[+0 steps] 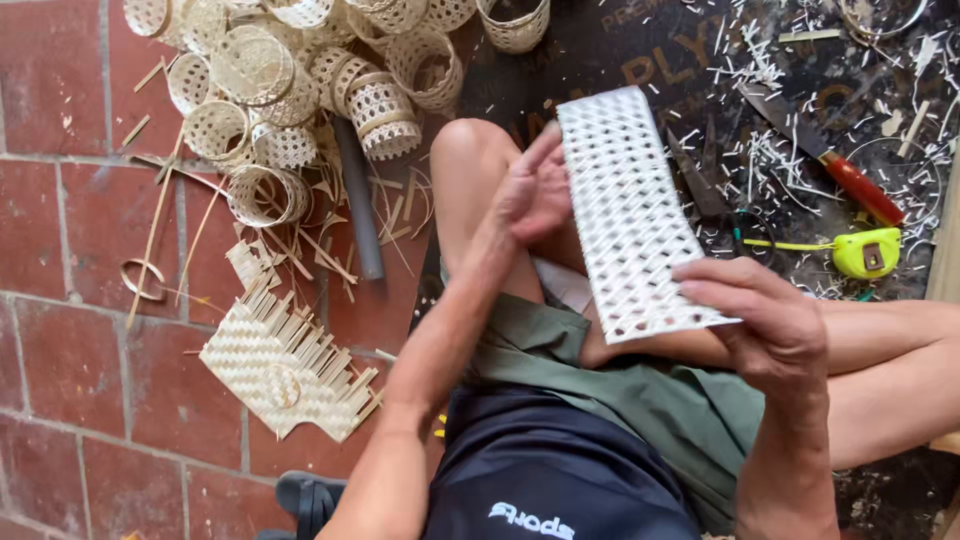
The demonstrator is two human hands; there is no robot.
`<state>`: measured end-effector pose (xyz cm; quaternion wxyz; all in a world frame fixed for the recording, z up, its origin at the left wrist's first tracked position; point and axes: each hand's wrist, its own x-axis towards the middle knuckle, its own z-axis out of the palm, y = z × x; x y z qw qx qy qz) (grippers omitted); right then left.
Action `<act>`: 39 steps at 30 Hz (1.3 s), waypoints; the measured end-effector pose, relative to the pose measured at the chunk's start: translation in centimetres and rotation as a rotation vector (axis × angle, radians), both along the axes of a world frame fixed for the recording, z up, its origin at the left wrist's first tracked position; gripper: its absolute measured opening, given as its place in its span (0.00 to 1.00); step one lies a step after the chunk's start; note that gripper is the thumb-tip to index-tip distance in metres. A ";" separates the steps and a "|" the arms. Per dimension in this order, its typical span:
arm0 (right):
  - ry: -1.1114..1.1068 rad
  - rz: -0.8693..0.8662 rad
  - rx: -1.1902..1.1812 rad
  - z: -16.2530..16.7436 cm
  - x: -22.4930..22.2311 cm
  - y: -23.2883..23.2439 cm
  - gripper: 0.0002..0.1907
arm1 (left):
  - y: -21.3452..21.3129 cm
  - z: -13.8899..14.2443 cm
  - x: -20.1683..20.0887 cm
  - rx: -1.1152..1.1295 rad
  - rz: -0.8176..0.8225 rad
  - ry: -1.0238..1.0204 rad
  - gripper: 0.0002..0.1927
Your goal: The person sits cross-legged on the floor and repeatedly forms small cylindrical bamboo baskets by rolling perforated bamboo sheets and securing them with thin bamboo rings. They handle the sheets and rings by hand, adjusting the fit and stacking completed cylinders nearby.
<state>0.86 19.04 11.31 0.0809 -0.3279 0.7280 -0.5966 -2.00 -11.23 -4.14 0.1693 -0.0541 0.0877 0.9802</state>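
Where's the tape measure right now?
The yellow tape measure lies at the right of the head view on the dark mat, just below the red-handled knife and above the right hand.
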 end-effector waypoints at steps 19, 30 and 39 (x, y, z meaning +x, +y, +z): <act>-0.854 0.208 0.016 -10.4 -2.9 -13.0 0.12 | -8.0 9.6 11.3 -2.327 0.019 1.194 0.22; -0.913 0.027 -0.059 -10.2 -0.5 -9.8 0.14 | -4.4 11.7 11.8 -2.445 -0.062 1.134 0.26; -0.808 -0.134 -0.293 -9.0 1.3 -11.0 0.14 | -3.0 14.8 12.7 -2.336 0.255 0.303 0.38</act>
